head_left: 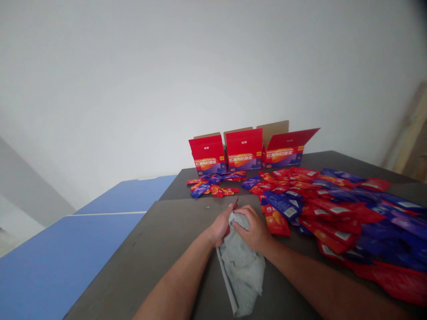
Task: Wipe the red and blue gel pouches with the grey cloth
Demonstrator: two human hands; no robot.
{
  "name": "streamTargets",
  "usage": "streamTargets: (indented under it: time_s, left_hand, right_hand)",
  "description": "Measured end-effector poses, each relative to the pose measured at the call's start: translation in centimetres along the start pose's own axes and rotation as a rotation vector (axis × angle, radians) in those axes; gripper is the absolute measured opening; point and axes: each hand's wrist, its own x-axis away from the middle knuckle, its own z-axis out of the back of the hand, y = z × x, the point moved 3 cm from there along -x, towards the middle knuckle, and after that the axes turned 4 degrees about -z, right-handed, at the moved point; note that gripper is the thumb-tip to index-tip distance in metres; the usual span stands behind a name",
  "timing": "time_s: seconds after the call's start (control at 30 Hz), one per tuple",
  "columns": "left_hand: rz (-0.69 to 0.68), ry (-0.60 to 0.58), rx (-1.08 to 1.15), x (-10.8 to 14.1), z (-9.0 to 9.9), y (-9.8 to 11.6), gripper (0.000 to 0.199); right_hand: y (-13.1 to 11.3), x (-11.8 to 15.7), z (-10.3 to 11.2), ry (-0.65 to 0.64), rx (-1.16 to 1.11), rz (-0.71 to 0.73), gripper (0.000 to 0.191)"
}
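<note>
Two bare forearms reach in from the bottom of the frame, and the hands meet just below its center on a dark grey surface (143, 266). The left hand (220, 226) is closed in a loose fist, its grip around a small red object (227, 230). Only a thin red tip shows above the fingers and a little more red below them, so the object is too hidden to identify. The right hand (251, 230) sits just beside the left, its fingers curled in a closed grip on the top of a crumpled grey cloth (240, 271). The cloth runs from under both hands down toward the bottom of the frame, lying on the surface with a long hemmed edge along its left side.

Just right of the right hand lies a single red-orange sachet (275, 223). Beyond it, a large, loose heap of red and blue sachets (336, 218) spreads across the right side of the surface and runs off the frame edge. A smaller scattered pile of similar sachets (213, 185) lies near the far edge, upper center. Behind that pile stand three open red cartons (243, 150) in a row, printed with Chinese characters and the number 40. A blue table (56, 262) fills the lower left, a white wall (167, 84) rises behind everything, and a pale wooden board (408, 133) leans at the right edge.
</note>
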Motion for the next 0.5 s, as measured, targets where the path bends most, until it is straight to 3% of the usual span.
streamTargets:
  time_s: [0.17,0.33,0.4,0.5]
  left_hand:
    - [0.036,-0.099,-0.024,0.2,-0.4,-0.4,0.052]
    - [0.052,-0.063,-0.040,0.3,0.2,0.1,0.046]
    - [0.077,-0.051,0.024,0.5,0.6,0.7,0.047]
    - [0.087,-0.140,0.206,0.6,0.9,1.7,0.045]
  right_hand:
    - [1.7,-0.9,0.8,0.217,0.008,-0.238,0.026]
    - [2.8,-1.2,1.3,0.282,-0.079,-0.500,0.036]
    - [3.0,-1.2,1.5,0.306,-0.092,-0.535,0.037]
    - [2.9,-1.2,1.4,0.295,-0.099,-0.504,0.035]
